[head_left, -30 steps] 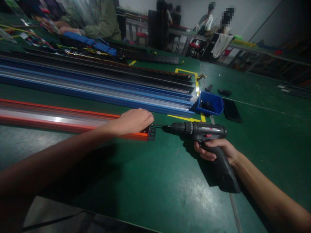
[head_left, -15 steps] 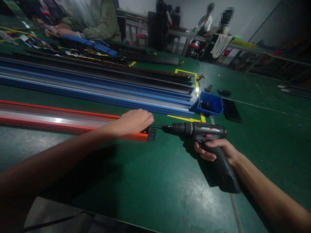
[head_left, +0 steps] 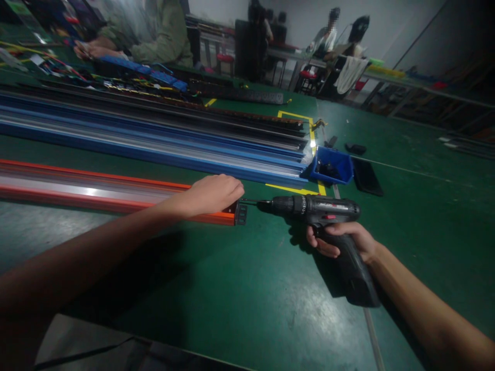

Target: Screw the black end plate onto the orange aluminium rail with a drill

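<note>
My right hand (head_left: 344, 239) is wrapped around the handle of a black cordless drill (head_left: 320, 208), forefinger near the trigger. The drill points left, and its long thin bit (head_left: 253, 201) reaches the end of a long orange metal profile (head_left: 154, 185). Over that end lies my left hand (head_left: 216, 195), closed on the profile, its fingertips curled down beside the bit's tip. A black end cap (head_left: 242, 214) with slots sits at the profile's end, partly hidden by my hand. Whether a screw is at the tip cannot be made out.
Blue profiles (head_left: 154, 147) lie behind the orange one, with black strips beyond them. A blue bin (head_left: 334, 165) holding small dark parts stands at their right end beside a dark flat phone-like object (head_left: 367, 176). A person in a green sleeve (head_left: 166, 38) sits across the green table.
</note>
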A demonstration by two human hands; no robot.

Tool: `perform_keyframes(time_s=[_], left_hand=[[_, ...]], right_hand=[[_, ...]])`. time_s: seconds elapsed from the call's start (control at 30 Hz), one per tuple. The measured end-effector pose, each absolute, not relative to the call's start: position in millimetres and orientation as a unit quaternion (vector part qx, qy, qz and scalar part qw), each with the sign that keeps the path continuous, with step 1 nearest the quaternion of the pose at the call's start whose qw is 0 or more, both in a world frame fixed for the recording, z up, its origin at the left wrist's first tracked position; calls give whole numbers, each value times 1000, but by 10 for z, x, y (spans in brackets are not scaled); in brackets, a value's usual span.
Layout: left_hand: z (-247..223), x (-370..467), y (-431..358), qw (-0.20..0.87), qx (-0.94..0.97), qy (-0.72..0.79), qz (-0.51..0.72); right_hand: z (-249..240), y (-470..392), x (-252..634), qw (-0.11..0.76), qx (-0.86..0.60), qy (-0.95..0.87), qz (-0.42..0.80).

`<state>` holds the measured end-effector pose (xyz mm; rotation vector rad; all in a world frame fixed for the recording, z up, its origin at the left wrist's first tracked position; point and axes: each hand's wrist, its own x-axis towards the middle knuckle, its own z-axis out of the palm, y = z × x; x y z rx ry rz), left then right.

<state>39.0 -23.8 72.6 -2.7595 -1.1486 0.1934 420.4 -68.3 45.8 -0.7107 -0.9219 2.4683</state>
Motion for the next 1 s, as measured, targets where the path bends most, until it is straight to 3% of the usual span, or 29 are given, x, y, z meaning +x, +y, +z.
perform_keyframes(time_s=[1.0], left_hand=[[762, 400, -253, 60, -918, -386, 70]], right_hand=[[449, -679, 4227, 213, -265, -365, 866]])
